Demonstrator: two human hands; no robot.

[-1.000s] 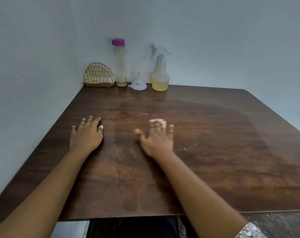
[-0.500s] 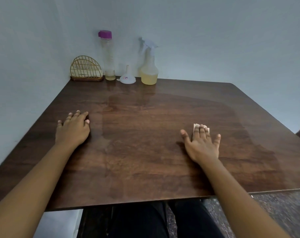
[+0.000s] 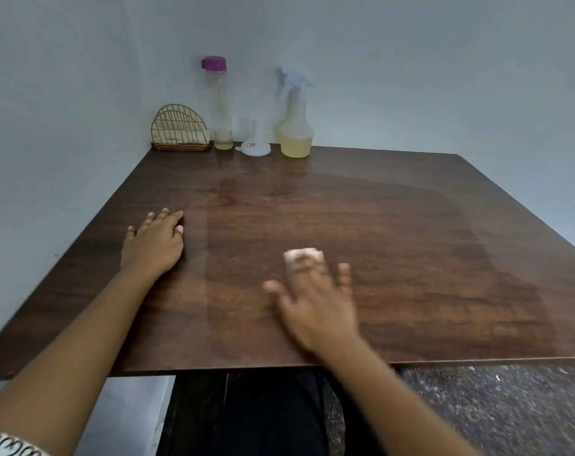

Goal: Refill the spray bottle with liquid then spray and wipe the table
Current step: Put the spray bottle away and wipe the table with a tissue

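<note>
Cloth (image 3: 304,256), white, lies on the counter (image 3: 411,258) well in front of the spray bottle (image 3: 295,126), pressed under the straight fingers of the blurred right hand (image 3: 315,304), grip wide. The left hand (image 3: 153,245) rests flat, grip wide and empty, nearer than the spray bottle and to its left.

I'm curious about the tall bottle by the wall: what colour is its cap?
Purple. The cap shows clearly in the head view, the only one here.
</note>
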